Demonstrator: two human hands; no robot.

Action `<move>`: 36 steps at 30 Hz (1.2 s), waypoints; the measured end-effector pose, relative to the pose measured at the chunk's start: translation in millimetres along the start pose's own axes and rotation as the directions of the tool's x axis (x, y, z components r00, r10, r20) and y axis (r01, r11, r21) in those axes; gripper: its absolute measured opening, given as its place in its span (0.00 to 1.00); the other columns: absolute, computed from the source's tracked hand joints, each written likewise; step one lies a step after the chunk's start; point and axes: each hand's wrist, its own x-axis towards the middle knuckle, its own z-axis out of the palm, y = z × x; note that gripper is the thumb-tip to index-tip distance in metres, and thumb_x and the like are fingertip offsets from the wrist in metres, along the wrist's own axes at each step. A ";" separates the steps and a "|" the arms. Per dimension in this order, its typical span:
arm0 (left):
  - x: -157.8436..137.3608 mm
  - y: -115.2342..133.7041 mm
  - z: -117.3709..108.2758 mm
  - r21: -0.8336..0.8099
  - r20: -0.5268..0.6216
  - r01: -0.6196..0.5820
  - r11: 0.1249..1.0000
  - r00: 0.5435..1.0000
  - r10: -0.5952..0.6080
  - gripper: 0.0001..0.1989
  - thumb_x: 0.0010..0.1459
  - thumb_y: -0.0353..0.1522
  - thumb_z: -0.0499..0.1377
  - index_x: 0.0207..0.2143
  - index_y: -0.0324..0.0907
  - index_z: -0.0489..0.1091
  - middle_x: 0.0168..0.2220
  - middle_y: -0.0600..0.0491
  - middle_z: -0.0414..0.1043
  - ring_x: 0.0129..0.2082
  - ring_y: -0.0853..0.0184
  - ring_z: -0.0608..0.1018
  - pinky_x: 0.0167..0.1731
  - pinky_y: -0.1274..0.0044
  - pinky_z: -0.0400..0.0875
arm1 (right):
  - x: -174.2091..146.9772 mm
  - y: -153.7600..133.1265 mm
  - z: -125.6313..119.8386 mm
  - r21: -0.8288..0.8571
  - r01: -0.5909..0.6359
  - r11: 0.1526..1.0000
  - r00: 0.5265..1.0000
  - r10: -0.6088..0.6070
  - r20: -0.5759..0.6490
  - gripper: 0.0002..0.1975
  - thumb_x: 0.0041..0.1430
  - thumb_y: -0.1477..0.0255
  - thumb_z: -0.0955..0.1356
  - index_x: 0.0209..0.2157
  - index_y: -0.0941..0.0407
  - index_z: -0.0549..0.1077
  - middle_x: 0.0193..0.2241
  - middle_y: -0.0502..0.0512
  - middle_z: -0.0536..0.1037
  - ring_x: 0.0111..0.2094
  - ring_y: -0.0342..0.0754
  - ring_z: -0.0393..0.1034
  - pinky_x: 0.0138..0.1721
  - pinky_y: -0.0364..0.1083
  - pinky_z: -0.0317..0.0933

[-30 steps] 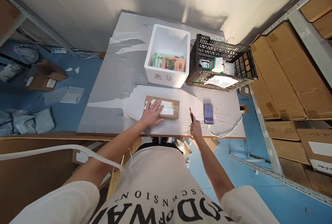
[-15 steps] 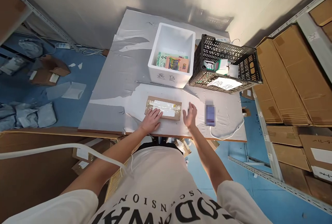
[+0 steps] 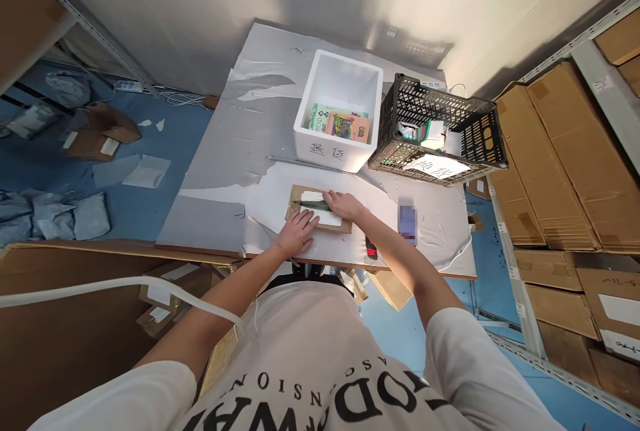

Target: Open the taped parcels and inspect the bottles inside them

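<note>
A small flat cardboard box (image 3: 297,195) with clear tape and a white label (image 3: 329,218) lies on the table. A long dark gap runs along its top. My left hand (image 3: 299,231) rests on the near left part of the box, fingers stretched over its edge. Fingers bent at the gap, my right hand (image 3: 344,205) grips the box's top at the right end; the fingertips are partly hidden. Right of the box, partly under my right forearm, lies a red and black box cutter (image 3: 371,248).
Behind the box stand a white foam box (image 3: 330,154) holding colourful packets and a black plastic crate (image 3: 387,128) with small packages. A phone (image 3: 407,223) with a cable lies at the right. Shelves with cartons (image 3: 575,158) flank the right side.
My right hand has moved left onto the box. A dark gap now shows along the box's top. The box cutter now shows on the table near the front edge.
</note>
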 end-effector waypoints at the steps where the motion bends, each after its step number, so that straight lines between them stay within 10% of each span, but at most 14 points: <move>1: -0.3 -0.3 0.0 0.001 0.001 -0.003 1.000 1.000 0.003 0.33 0.56 0.37 0.55 0.63 0.37 0.56 0.62 0.38 0.57 0.63 0.49 0.58 0.61 0.58 0.49 | 1.6 3.7 -3.9 0.027 -0.011 1.000 1.000 0.011 0.024 0.19 0.64 0.79 0.53 0.55 0.60 0.59 0.48 0.68 0.72 0.43 0.54 0.71 0.38 0.48 0.62; 12: -6.3 2.2 -1.4 0.027 -0.011 0.000 1.000 1.000 0.000 0.32 0.58 0.34 0.53 0.64 0.38 0.54 0.64 0.38 0.54 0.65 0.51 0.55 0.62 0.57 0.49 | 35.5 42.6 -14.7 0.306 -0.344 0.888 0.925 0.377 -0.052 0.21 0.70 0.65 0.51 0.47 0.60 0.69 0.43 0.63 0.76 0.44 0.53 0.69 0.45 0.48 0.59; 17: 2.0 -22.5 -24.7 -0.030 -0.073 0.037 0.999 0.997 -0.039 0.34 0.56 0.39 0.56 0.63 0.38 0.55 0.65 0.38 0.53 0.64 0.50 0.57 0.59 0.60 0.56 | 11.9 21.8 4.2 0.331 -0.300 0.895 0.802 0.424 -0.420 0.21 0.67 0.76 0.52 0.56 0.60 0.65 0.58 0.66 0.63 0.60 0.54 0.54 0.59 0.57 0.47; 23: 20.6 -92.2 -53.9 -0.068 0.074 -0.059 0.996 0.995 0.064 0.52 0.40 0.48 0.67 0.64 0.35 0.53 0.64 0.37 0.54 0.65 0.48 0.56 0.62 0.62 0.54 | -34.8 -11.6 9.0 0.171 0.183 0.968 0.940 -0.121 -0.318 0.18 0.68 0.70 0.56 0.55 0.59 0.66 0.52 0.65 0.70 0.54 0.54 0.62 0.55 0.55 0.53; 27: 25.0 -112.6 -50.3 -0.089 0.127 -0.077 0.993 0.988 0.088 0.51 0.42 0.46 0.67 0.64 0.35 0.52 0.65 0.37 0.52 0.65 0.53 0.58 0.61 0.68 0.58 | -26.2 -35.2 -3.0 0.231 -0.054 0.972 0.989 0.083 -0.119 0.32 0.58 0.60 0.68 0.58 0.63 0.60 0.50 0.68 0.71 0.50 0.58 0.66 0.47 0.51 0.60; 30: 27.5 -111.5 -45.6 -0.115 0.111 -0.048 0.992 0.992 0.061 0.49 0.43 0.47 0.66 0.64 0.36 0.53 0.65 0.37 0.53 0.63 0.54 0.62 0.59 0.68 0.61 | -20.1 -46.2 -6.9 0.218 -0.145 0.965 0.989 0.150 -0.006 0.17 0.61 0.68 0.64 0.51 0.57 0.67 0.46 0.61 0.74 0.42 0.53 0.70 0.40 0.47 0.61; 36: 34.0 -101.2 -43.3 -0.107 0.086 -0.007 0.994 0.996 0.017 0.46 0.46 0.42 0.64 0.64 0.36 0.53 0.64 0.37 0.54 0.62 0.51 0.63 0.59 0.66 0.61 | -53.2 -62.4 33.2 0.098 -0.098 0.990 0.978 0.114 -0.173 0.18 0.66 0.78 0.54 0.52 0.58 0.67 0.44 0.64 0.72 0.44 0.53 0.66 0.43 0.50 0.57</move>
